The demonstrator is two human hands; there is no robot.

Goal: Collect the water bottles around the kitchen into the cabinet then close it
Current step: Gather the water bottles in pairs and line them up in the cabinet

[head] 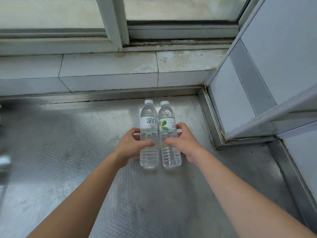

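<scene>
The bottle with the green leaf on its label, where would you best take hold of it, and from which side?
Probably around its middle, just below the label, coming from its right side. The leaf-label bottle stands upright on the metal counter with the other bottle right against its left, so only its right flank is free. The right hand grips it there; the left hand holds its neighbour likewise.

In front of me a steel counter (68, 152) with a dimpled, embossed surface fills the lower frame, its raised rim meeting the tiled sill at top. Two clear water bottles (149, 134) stand touching side by side right of centre, white caps on.
</scene>
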